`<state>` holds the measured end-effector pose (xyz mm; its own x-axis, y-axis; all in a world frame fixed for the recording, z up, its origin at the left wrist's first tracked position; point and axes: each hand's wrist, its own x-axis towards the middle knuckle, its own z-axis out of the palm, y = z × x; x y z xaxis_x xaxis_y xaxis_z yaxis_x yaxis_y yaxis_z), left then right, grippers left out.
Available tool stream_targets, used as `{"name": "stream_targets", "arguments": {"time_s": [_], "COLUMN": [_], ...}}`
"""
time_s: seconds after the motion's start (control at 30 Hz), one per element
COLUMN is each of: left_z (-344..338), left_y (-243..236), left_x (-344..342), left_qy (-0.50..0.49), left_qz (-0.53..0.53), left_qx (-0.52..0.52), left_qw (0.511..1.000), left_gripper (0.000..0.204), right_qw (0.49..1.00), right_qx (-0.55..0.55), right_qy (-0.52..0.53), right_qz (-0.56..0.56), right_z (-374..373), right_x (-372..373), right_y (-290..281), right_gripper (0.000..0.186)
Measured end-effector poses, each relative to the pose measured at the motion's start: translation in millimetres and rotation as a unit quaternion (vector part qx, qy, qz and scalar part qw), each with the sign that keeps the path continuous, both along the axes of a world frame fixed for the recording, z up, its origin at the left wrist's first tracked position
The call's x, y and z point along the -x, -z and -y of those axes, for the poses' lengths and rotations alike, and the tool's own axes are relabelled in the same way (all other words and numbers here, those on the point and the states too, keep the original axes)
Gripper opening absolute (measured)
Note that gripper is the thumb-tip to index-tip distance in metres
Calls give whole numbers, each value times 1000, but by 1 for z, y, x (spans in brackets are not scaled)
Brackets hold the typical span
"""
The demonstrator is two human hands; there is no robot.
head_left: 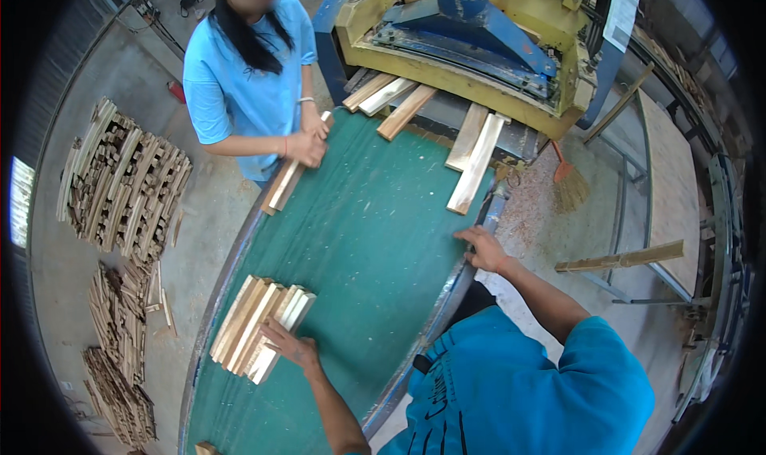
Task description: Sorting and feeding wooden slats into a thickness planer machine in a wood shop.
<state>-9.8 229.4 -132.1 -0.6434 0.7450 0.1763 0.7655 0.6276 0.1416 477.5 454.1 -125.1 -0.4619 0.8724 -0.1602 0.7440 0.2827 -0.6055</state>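
Observation:
A stack of short wooden strips (247, 323) lies on the green conveyor belt (375, 256), the pieces side by side. My left hand (293, 347) rests on the stack's near right side, fingers stretched over the pale end strips rather than wrapped round them. Over at the belt's right edge is my right hand (484, 250), fingers apart and nothing in them. Just beyond it, a pale wooden strip (476, 168) and a browner board (467, 138) stick out from the yellow and blue machine (471, 64). More strips (407, 110) stick out farther left.
Across the belt, a co-worker in a light blue shirt (227, 96) has both hands on wooden strips (287, 180) at the belt's left edge. Piles of wood (124, 184) lie on the floor at left. A broom (570, 185) and a metal-framed table (666, 176) stand at right.

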Motion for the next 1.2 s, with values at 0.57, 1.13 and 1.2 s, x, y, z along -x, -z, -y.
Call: {"name": "stream_targets", "arguments": {"time_s": [0.57, 1.13, 1.2], "left_z": [-19, -23, -13], "left_y": [31, 33, 32], "left_x": [-252, -255, -247], "left_qy": [-67, 2, -9], "left_qz": [270, 281, 287], "left_qx": [-34, -53, -52], "left_qw": [960, 958, 957], "left_gripper": [94, 120, 118], "right_qw": [914, 917, 914], "right_qx": [-46, -48, -54], "right_qy": [-270, -394, -399], "right_qz": [299, 42, 47], "right_z": [-261, -29, -24], "right_x": [-34, 77, 81], "right_y": [19, 7, -1], "right_gripper": [122, 120, 120]}}
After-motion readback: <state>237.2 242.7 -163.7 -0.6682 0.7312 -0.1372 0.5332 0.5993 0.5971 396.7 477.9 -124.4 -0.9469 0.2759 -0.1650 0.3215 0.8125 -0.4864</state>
